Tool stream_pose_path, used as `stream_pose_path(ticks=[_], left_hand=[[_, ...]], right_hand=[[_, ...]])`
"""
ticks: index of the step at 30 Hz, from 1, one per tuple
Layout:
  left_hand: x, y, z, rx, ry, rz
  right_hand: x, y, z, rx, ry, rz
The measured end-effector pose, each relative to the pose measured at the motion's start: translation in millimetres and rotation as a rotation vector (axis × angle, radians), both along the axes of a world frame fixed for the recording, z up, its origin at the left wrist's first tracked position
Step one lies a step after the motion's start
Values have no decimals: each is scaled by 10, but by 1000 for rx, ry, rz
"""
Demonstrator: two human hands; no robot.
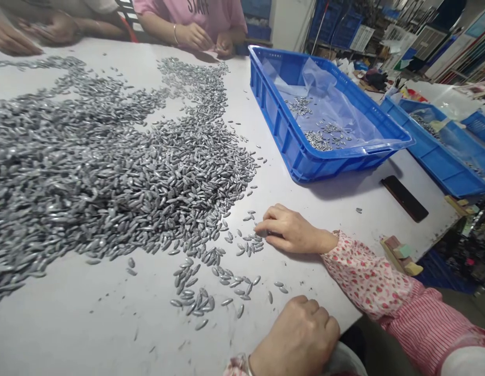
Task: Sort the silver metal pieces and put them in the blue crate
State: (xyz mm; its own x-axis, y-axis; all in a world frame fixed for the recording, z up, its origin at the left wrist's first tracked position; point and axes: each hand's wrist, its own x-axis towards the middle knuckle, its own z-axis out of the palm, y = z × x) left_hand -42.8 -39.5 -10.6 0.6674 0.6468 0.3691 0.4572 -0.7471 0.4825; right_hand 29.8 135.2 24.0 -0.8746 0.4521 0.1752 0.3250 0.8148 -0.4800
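Near the worktop's [312, 282] front edge, the right hand [293, 231] reaches in from a pink flowered sleeve [363, 277] and rests beside a scatter of loose grey pieces [199, 297]. Its fingers [265, 225] are curled and lie close together, with their tips at the scatter; whether they pinch a piece cannot be told. The left hand [295, 339] sits at the front edge, back upward, and its fingers [312, 308] bend forward, their tips hidden, so any hold is unclear.

Across most of the left side of the worktop lies a broad heap of seed-shaped pieces [89, 172], silvery grey, flat and pointed at both ends, with a dull metallic shine. It thins toward the right and front edges into single pieces, probably because a thin spread lets each one be seen and reached apart from the rest.

Toward the far edge, a blue plastic crate [273, 99] stands within reach, and its clear plastic liner [324, 104] holds two small clusters of the same pieces. A second blue crate [434, 162] stands beyond the right edge. A flat black phone [404, 198] lies near the right edge, probably set there out of the way. Along the far edge, a co-worker's hands [193, 36] rest near the heap's end.
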Motion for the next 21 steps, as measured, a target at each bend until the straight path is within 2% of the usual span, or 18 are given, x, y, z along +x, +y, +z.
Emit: stream_pose_path(ticks=[8,13,15,17,21], left_hand=[[-27,33,19,14,8,-11],[-26,41,-14,66,-33,19],[-37,47,-25,72,-54,21],[-51,52,-37,60,-74,15],[-43,70,-112,133,-168,36]], right_hand=[[-58,-39,-80,39,15,1],[21,22,16,4,150,4],[182,93,111,-6,196,-61],[459,184,218,26,200,-186],[1228,301,372,238,41,-489]])
